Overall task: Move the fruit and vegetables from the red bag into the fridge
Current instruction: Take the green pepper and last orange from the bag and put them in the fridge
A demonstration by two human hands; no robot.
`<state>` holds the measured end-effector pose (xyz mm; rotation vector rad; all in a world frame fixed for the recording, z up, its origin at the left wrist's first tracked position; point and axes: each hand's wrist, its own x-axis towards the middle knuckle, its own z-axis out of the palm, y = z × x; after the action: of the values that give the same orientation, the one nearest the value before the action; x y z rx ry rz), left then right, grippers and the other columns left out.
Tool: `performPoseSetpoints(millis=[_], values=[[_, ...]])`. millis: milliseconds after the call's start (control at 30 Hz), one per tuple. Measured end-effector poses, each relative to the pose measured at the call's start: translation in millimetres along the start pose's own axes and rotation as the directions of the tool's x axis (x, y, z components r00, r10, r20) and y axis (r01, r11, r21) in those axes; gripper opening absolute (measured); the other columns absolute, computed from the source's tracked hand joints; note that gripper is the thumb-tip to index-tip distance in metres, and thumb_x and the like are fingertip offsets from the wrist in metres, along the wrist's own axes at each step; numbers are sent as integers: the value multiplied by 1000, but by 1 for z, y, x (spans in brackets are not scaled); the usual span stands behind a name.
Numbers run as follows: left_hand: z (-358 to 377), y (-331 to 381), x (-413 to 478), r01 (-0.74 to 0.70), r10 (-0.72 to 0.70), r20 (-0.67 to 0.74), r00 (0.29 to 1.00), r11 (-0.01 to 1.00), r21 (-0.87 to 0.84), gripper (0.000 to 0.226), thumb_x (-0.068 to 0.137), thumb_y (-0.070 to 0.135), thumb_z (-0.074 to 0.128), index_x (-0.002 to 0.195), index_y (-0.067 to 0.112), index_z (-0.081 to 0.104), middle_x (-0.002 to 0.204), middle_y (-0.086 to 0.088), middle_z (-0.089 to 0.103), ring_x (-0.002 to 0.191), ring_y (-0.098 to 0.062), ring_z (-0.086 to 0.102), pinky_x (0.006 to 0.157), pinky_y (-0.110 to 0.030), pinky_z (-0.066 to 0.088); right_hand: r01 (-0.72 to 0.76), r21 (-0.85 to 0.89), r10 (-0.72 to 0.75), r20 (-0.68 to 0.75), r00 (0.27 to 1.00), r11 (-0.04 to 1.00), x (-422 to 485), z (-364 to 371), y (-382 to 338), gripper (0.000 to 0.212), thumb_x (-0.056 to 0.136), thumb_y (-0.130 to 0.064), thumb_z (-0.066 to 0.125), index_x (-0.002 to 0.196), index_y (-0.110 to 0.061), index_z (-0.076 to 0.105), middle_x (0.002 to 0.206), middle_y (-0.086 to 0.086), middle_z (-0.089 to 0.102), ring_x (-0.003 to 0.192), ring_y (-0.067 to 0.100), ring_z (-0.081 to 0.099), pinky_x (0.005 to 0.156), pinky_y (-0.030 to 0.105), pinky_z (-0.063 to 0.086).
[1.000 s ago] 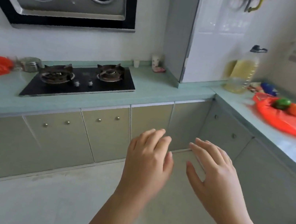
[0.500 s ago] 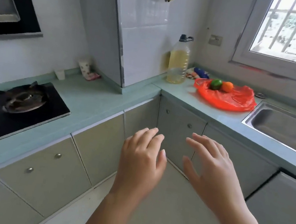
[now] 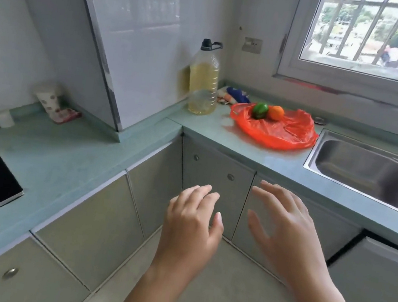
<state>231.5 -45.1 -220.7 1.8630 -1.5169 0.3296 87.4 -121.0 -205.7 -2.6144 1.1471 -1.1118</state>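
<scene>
I have both hands out in front of me, empty: the left hand [image 3: 191,227] with fingers loosely spread and slightly curled, the right hand [image 3: 284,231] splayed wide, palm down. Neither touches anything; both hang over the floor in front of the corner cabinets, well apart from the goods.

The red bag [image 3: 275,131] lies flattened on the green countertop [image 3: 219,143], between the oil bottle [image 3: 204,79] and the sink [image 3: 363,170]. On its far left part sit 2 items, touching: a green fruit or vegetable [image 3: 260,111] and an orange [image 3: 276,112]. I see no fridge in this view.

The step in hand, as I judge it, is the reach. I would take 1 item in each hand, gripping from above with curled fingers, not pinching the thin plastic along with them. Round things may roll toward the sink once disturbed, so I would close on both together.
</scene>
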Motion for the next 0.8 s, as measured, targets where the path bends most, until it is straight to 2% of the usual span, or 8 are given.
performPoseSetpoints(millis=[67,300,433,567,800], values=[[27,2,28,-27,27,31,999,1000,-12,38,78,28,44,100,9,68,106,-6,68,98,-26,63,83,-36,49,-28,-2,28,-24,999,1000,19,8,23,42,80,-36,44,109,-12,64,114,5,63,104,28,56,88,49,48],[102,15,151,-150,153,88,984,988,-44,39,79,29,43,102,9,67,108,-8,67,100,-26,61,86,-41,47,-84,-47,80,-92,993,995,105,24,106,43,80,-34,45,109,-8,64,112,10,64,99,34,59,85,44,48],[138,9,200,-122,126,88,988,991,-49,39,79,28,42,103,9,66,109,-8,67,99,-27,62,87,-39,46,-93,-96,82,-118,990,991,145,40,146,36,78,-26,57,107,-7,65,109,12,65,99,34,60,83,44,49],[172,-4,229,-111,118,133,984,992,-57,39,78,29,42,102,9,67,108,-8,67,97,-27,63,85,-41,47,-122,-109,111,-103,989,987,169,61,173,42,80,-34,46,107,-8,65,109,10,65,99,34,60,83,42,48],[228,-45,294,-112,133,191,972,987,-116,41,79,30,41,105,9,66,109,-8,66,99,-26,62,85,-39,47,-196,-145,188,-66,980,970,226,108,210,42,81,-33,47,110,-8,64,111,8,65,100,33,60,84,44,48]])
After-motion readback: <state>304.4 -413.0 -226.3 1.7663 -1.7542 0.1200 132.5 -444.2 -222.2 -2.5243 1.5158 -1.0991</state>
